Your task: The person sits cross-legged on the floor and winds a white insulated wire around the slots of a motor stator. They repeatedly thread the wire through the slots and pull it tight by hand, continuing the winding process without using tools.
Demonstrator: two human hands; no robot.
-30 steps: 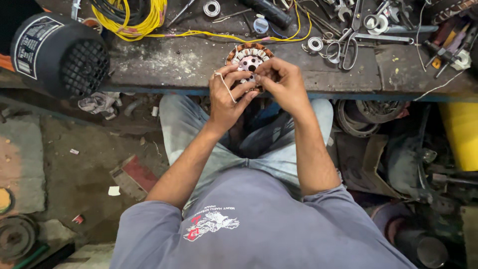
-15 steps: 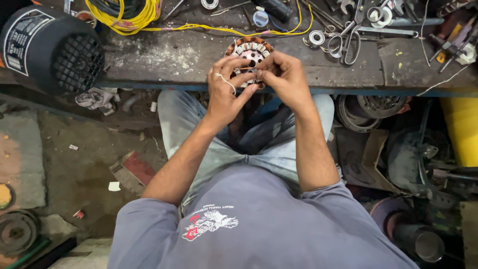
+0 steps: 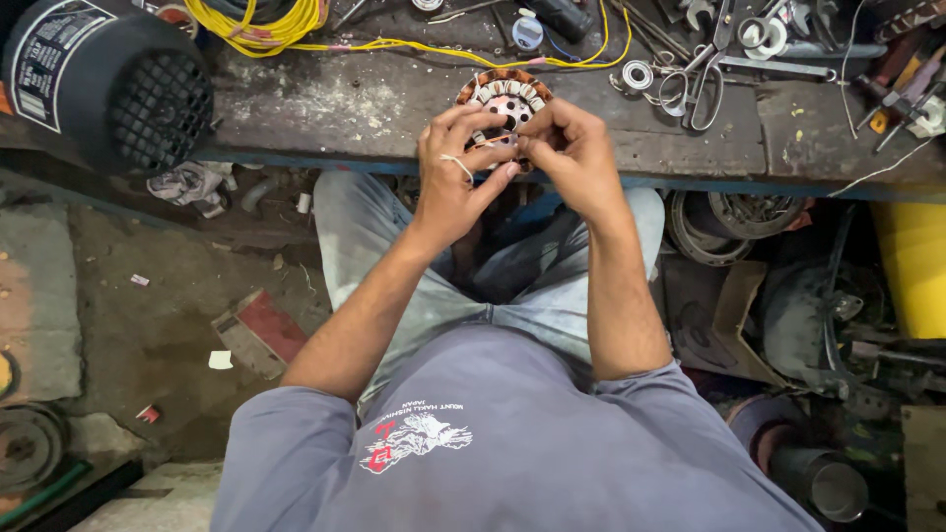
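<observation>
wound stator (image 3: 505, 99): lay flat at near edge of workbench (image 3: 325, 108), just beyond both hands, face up. left hand (image 3: 455, 177): fingers curled, pinching a thin thread over it. right hand (image 3: 572, 158): fingertips pinched at stator's near rim, marginally nearer. scissors (image 3: 695, 74) to right, apart.

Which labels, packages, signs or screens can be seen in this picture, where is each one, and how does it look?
Label: on the side of the black cylindrical motor at the bench's far left; rectangular, black with a light border and light print.
Printed graphic: on the person's grey shirt, at the bottom centre; a small red and white picture with a line of white lettering above it.
No packages, signs or screens are visible.
</observation>
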